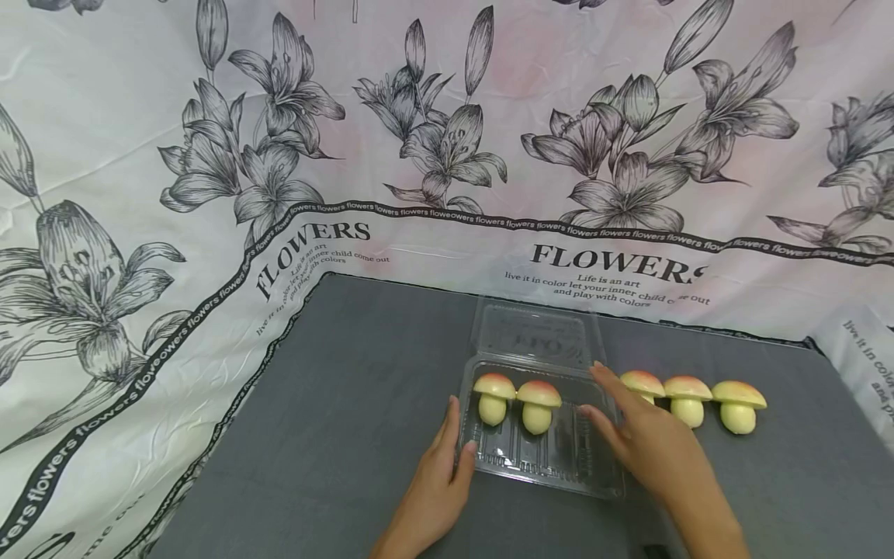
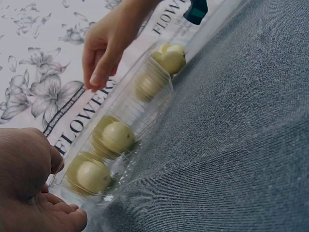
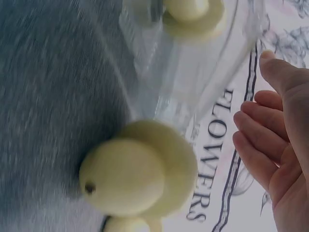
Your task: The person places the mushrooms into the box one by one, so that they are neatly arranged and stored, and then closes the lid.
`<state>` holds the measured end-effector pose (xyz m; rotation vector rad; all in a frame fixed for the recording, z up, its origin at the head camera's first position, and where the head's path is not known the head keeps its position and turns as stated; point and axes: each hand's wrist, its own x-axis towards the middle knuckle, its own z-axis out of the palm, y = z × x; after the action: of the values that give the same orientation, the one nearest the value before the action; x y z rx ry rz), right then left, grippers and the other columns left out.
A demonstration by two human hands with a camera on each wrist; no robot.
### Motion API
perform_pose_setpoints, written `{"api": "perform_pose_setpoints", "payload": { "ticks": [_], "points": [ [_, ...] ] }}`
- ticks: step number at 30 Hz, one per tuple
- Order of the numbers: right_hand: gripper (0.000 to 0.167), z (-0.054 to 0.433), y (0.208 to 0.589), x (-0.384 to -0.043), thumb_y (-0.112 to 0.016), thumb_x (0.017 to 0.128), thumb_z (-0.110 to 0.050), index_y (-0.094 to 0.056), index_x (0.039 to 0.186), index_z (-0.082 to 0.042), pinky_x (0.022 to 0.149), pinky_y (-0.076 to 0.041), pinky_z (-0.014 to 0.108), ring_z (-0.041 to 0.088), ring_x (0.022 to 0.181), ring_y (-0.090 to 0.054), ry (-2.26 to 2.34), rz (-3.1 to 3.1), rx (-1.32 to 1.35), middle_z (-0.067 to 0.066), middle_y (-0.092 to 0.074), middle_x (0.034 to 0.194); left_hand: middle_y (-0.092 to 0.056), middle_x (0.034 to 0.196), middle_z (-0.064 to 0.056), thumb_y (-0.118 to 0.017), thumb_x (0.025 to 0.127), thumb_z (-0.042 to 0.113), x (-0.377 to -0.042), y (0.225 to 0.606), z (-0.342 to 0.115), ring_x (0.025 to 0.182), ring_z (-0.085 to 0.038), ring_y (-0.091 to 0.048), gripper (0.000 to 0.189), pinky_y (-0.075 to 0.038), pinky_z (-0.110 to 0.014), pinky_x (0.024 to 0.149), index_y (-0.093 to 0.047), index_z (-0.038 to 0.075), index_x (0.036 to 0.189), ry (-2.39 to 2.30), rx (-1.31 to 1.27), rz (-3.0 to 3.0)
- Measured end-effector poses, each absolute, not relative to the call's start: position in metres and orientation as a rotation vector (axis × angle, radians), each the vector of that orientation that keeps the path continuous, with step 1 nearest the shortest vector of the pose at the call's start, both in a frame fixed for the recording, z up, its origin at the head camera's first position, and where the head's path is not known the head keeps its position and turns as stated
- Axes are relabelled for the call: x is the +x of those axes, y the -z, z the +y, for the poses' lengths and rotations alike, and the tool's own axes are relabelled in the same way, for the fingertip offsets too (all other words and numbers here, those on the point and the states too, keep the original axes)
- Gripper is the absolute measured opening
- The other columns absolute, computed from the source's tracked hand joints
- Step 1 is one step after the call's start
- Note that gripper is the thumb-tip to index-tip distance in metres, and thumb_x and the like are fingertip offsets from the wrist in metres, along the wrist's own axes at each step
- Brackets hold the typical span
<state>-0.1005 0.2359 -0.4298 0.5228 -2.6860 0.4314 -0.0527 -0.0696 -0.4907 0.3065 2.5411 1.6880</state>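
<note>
A clear plastic clamshell container lies on the grey surface with its lid folded back. Two mushroom-shaped pieces, pale green with red-tinged caps, sit side by side in its left half: one mushroom by the left wall, another mushroom beside it. My left hand pinches the container's left edge; in the left wrist view the thumb and fingers lie on either side of the rim. Over the container's right side, my right hand holds nothing, its fingers loosely extended.
Right of the container stand three more mushrooms in a row: a near one partly behind my right hand, a middle one and a far one. A white flower-printed cloth rises behind the grey surface.
</note>
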Motion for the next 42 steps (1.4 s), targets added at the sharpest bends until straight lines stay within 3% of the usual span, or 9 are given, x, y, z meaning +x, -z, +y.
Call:
{"api": "perform_pose_setpoints", "payload": {
  "ticks": [6,14,18,21,24,27,31,33,42],
  "points": [
    [0.069,0.254,0.428,-0.098,-0.085,0.092,-0.023,-0.055,0.154,-0.02,0.048,-0.038,0.03,-0.002,0.052,-0.045,-0.508,-2.657,0.527,-0.015,-0.053,0.059,-0.007,0.177,-0.01,-0.043,0.116,0.034,-0.053,0.491,-0.07,0.161,-0.023,-0.012,0.07,-0.018,-0.054,0.128,-0.003,0.016,0.171,-1.688,0.311,2.545],
    [0.074,0.282,0.429,-0.092,-0.086,0.091,-0.019,-0.052,0.157,-0.022,0.052,-0.044,0.032,-0.003,0.053,-0.051,-0.555,-2.684,0.601,0.007,-0.079,0.111,-0.007,0.177,-0.01,-0.042,0.116,0.039,-0.054,0.49,-0.07,0.161,-0.023,-0.012,0.071,-0.018,-0.054,0.128,-0.003,0.016,0.171,-1.679,0.312,2.549],
    [0.082,0.295,0.434,-0.088,-0.092,0.084,-0.02,-0.054,0.156,-0.022,0.055,-0.046,0.032,-0.006,0.056,-0.04,-0.532,-2.655,0.648,-0.01,-0.065,0.071,-0.007,0.177,-0.01,-0.043,0.116,0.038,-0.054,0.489,-0.07,0.161,-0.023,-0.011,0.071,-0.017,-0.054,0.128,-0.004,0.015,0.171,-1.682,0.317,2.547],
    [0.089,0.302,0.437,-0.084,-0.096,0.077,-0.022,-0.055,0.155,-0.021,0.056,-0.047,0.032,-0.004,0.059,-0.043,-0.499,-2.654,0.667,-0.019,-0.051,0.061,-0.007,0.177,-0.01,-0.043,0.116,0.038,-0.054,0.489,-0.069,0.161,-0.023,-0.011,0.071,-0.017,-0.054,0.128,-0.004,0.014,0.171,-1.683,0.319,2.55],
    [0.093,0.307,0.44,-0.081,-0.098,0.073,-0.026,-0.055,0.155,-0.018,0.054,-0.046,0.032,-0.005,0.06,-0.042,-0.477,-2.673,0.673,-0.012,-0.066,0.071,-0.008,0.177,-0.01,-0.043,0.116,0.037,-0.054,0.49,-0.069,0.161,-0.023,-0.012,0.071,-0.018,-0.054,0.128,-0.004,0.014,0.171,-1.679,0.318,2.556],
    [0.095,0.31,0.442,-0.078,-0.098,0.074,-0.033,-0.053,0.157,-0.021,0.058,-0.052,0.039,0.001,0.063,-0.055,-0.482,-2.713,0.647,0.001,-0.079,0.103,-0.009,0.177,-0.011,-0.044,0.116,0.035,-0.054,0.49,-0.069,0.161,-0.023,-0.013,0.071,-0.018,-0.054,0.128,-0.005,0.014,0.171,-1.676,0.316,2.56],
    [0.097,0.315,0.443,-0.073,-0.096,0.077,-0.04,-0.049,0.16,-0.024,0.069,-0.058,0.054,0.023,0.082,-0.075,-0.476,-2.777,0.619,0.005,-0.065,0.147,-0.009,0.177,-0.01,-0.046,0.116,0.029,-0.054,0.49,-0.068,0.161,-0.023,-0.013,0.07,-0.018,-0.054,0.128,-0.005,0.015,0.171,-1.677,0.31,2.56],
    [0.097,0.317,0.443,-0.072,-0.095,0.079,-0.042,-0.047,0.161,-0.026,0.069,-0.058,0.057,0.031,0.086,-0.076,-0.49,-2.814,0.611,0.007,-0.061,0.151,-0.009,0.177,-0.01,-0.046,0.116,0.028,-0.054,0.49,-0.067,0.161,-0.023,-0.013,0.07,-0.019,-0.054,0.128,-0.005,0.015,0.171,-1.677,0.309,2.562],
    [0.098,0.321,0.448,-0.066,-0.092,0.08,-0.048,-0.044,0.163,-0.03,0.064,-0.058,0.045,0.009,0.076,-0.069,-0.475,-2.902,0.615,0.01,-0.066,0.144,-0.007,0.177,-0.01,-0.045,0.116,0.029,-0.052,0.49,-0.069,0.161,-0.024,-0.013,0.07,-0.018,-0.054,0.128,-0.004,0.016,0.171,-1.681,0.308,2.546]
  ]
}}
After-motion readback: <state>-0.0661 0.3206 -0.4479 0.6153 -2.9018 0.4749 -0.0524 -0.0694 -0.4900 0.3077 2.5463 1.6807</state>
